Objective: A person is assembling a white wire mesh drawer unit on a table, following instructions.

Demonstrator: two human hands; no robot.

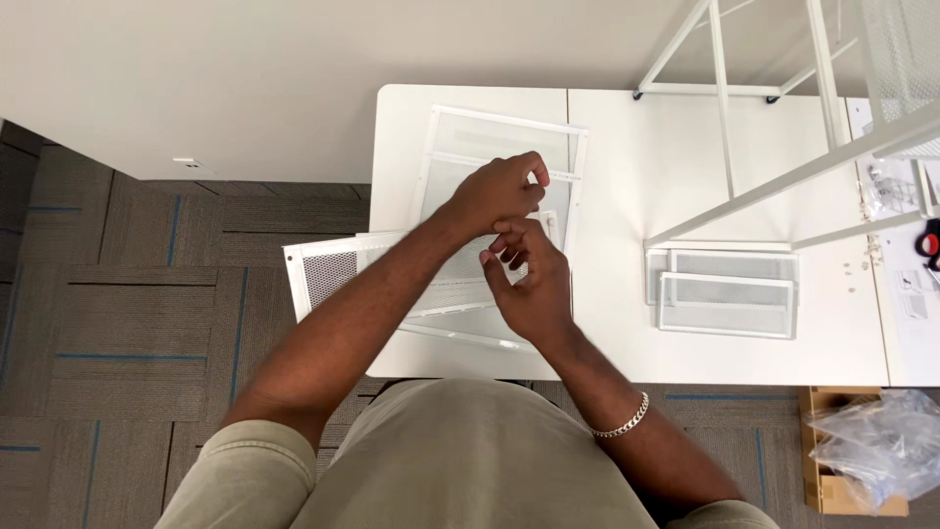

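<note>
**Head view: two hands joined over stacked mesh panels**

The left hand (497,193) is seen curled, its fingertips pinched together; whatever small part may be pinched cannot be made out. The right hand (529,279) is held just below it, palm up, fingers half-curled and touching the left hand; whether anything is gripped cannot be told. A chain bracelet (621,422) is worn on the right wrist. Both hands are held above a stack of white mesh panels (470,147) lying on the white table (627,343), one panel (323,269) overhanging the table's left edge. Further right, smaller mesh trays (727,304) are laid beneath a tilted white metal frame (774,181). A crumpled plastic bag (876,446) is seen on a cardboard box (832,490) at floor level.
</note>
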